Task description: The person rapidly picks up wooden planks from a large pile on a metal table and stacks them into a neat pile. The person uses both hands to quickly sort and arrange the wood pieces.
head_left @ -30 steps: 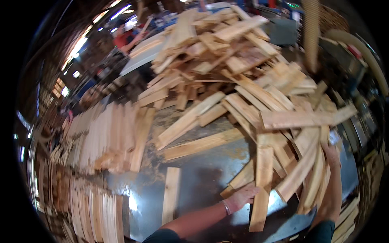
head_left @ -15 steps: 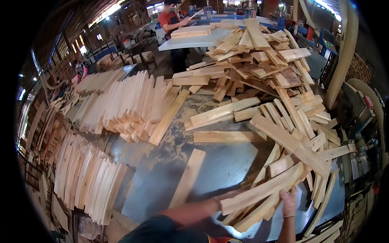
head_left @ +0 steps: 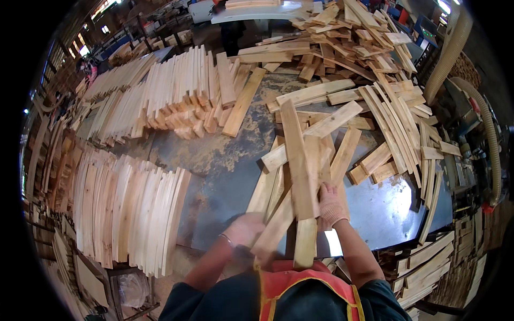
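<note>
A loose bundle of pale wooden boards [head_left: 300,166] lies in front of me on the metal-topped table [head_left: 214,198], the pieces crossing at several angles. One board points toward my red apron with its near end past the table edge. My right hand [head_left: 332,204], in a thin glove, grips the right side of the bundle, with its fingers closed along the board edges. Beside the bundle's near left side is my left hand [head_left: 245,229]; motion smears its fingers, so I cannot tell whether it holds a board.
Rows of stacked boards stand at left, near [head_left: 126,214] and far [head_left: 176,91]. A big jumbled board pile [head_left: 342,48] covers the far right. More boards [head_left: 393,131] lie at right, beside a ribbed hose [head_left: 448,59]. Sawdust coats part of the table.
The boards and both my hands have moved left from the right side of the table to in front of me. My view has tilted downward; the person at the far table is now mostly out of view.
</note>
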The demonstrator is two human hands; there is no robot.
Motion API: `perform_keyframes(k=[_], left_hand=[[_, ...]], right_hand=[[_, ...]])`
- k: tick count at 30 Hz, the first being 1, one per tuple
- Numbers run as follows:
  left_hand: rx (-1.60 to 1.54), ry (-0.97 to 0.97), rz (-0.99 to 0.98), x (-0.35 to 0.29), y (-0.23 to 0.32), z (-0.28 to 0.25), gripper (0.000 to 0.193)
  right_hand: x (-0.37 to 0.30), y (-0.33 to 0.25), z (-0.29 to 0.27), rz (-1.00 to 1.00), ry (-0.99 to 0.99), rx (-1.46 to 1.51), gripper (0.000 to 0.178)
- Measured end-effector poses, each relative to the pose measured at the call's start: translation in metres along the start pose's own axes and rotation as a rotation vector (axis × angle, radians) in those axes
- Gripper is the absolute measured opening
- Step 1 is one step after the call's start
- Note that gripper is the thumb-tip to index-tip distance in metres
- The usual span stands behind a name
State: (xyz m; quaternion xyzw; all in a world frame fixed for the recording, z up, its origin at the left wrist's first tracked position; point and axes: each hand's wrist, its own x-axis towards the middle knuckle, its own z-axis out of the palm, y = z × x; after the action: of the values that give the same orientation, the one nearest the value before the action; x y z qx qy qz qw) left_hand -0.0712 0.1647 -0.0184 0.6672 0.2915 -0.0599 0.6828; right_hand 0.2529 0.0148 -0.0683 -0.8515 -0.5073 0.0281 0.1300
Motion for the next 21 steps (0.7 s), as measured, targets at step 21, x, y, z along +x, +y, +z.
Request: perform_keyframes(k=[21], left_hand=[[0.572,0.569,-0.317,0.08,0.118,0.031,0.113]], right_hand=[[0.024,-0.066,0.004,0.024,0.025,0.415,0.075]])
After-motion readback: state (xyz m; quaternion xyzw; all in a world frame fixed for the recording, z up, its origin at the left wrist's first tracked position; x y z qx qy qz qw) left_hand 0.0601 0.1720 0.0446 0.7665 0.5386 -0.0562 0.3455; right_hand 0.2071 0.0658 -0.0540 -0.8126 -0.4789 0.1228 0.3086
